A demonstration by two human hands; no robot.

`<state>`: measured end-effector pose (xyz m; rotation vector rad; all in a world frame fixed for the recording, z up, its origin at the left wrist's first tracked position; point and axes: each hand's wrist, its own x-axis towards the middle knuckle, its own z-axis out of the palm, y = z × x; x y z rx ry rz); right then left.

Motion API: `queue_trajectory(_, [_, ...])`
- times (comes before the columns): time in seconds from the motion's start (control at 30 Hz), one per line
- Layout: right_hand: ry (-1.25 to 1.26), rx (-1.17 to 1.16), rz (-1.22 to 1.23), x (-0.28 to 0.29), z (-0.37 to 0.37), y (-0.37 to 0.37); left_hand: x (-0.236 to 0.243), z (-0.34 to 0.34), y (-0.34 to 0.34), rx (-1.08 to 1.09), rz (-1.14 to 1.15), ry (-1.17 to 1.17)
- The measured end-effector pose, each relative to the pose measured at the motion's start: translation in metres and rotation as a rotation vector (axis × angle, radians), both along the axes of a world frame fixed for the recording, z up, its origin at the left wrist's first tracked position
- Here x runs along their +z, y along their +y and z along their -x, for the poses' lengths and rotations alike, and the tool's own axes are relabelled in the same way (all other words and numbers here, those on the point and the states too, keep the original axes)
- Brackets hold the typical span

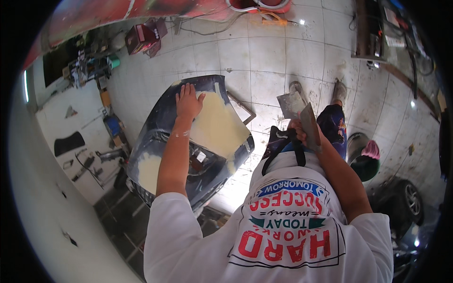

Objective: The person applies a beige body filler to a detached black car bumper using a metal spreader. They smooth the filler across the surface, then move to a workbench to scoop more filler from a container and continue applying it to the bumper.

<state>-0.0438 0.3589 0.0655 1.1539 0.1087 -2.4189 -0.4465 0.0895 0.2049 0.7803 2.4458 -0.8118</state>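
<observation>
A dark car bumper (158, 111) lies to my left, with a large cream patch of filler (218, 125) across its right part. A smaller filler patch (149, 172) covers its near left corner. My left hand (188, 102) rests flat near the bumper's far edge, fingers stretched out beside the large patch. In front of my waist, my right hand (298, 130) is closed around flat metal putty spreaders. One spreader (309, 123) stands on edge; another, smeared plate (291, 104) sticks out beyond my fingers.
Behind the bumper is a small frame (241, 107) on the tiled floor (264, 61). A dark bucket (364, 162) with a pink cloth (371, 149) and a wheel (409, 200) stand at right. A dark red box (143, 38) sits at far left, below a red car panel (94, 19).
</observation>
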Motion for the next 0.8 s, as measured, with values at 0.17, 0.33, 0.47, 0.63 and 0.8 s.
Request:
queue_trajectory(0.17, [-0.153,-0.358,-0.081,0.0,-0.035,0.001,-0.035,0.004,-0.016,0.125,0.181,-0.018])
queue_trajectory(0.33, [-0.167,-0.498,-0.099,-0.008,-0.059,0.013,-0.038,-0.012,-0.013,0.13,0.279,-0.013])
queue_trajectory(0.47, [-0.21,-0.423,-0.121,-0.005,-0.052,0.007,-0.041,-0.027,-0.007,0.111,0.295,-0.044])
queue_trajectory(0.63, [-0.178,-0.397,-0.163,-0.002,-0.043,0.001,-0.048,-0.045,-0.006,0.054,0.295,-0.084])
queue_trajectory(0.8, [-0.235,-0.44,-0.16,-0.005,-0.046,0.001,-0.046,-0.06,-0.009,0.006,0.287,-0.109])
